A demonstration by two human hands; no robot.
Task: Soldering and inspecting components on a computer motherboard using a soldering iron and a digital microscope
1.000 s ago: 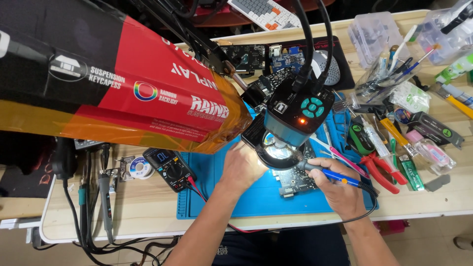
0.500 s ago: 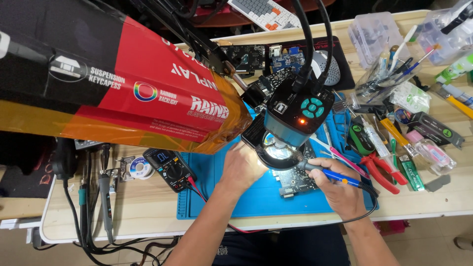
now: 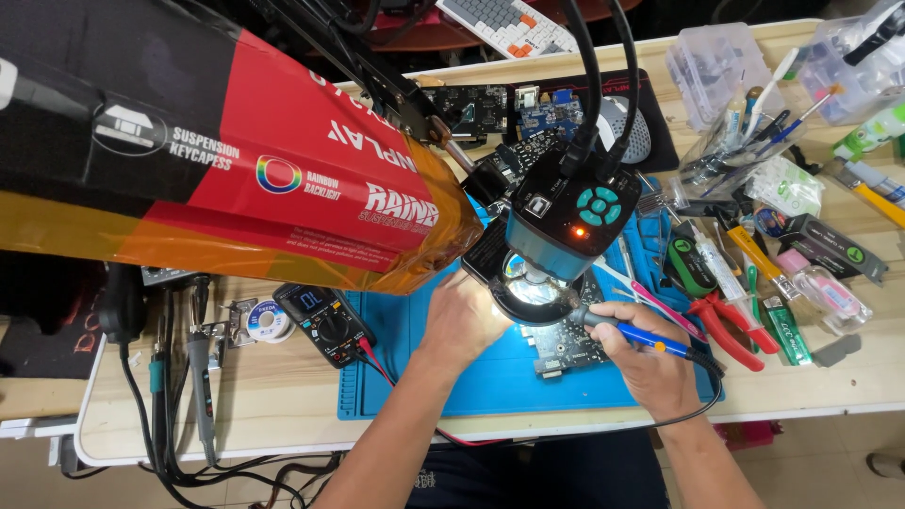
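Note:
A dark circuit board lies on a blue work mat under a teal-and-black microscope camera with a lit ring lamp. My right hand grips a blue-handled soldering iron, its tip pointing left under the lamp. My left hand rests on the mat left of the lamp, fingers reaching beneath it; what they touch is hidden.
A large red-and-black box wrapped in amber film juts in from the left. A multimeter, solder spool and cables lie left; red pliers, cutters, bottles and clear boxes crowd the right.

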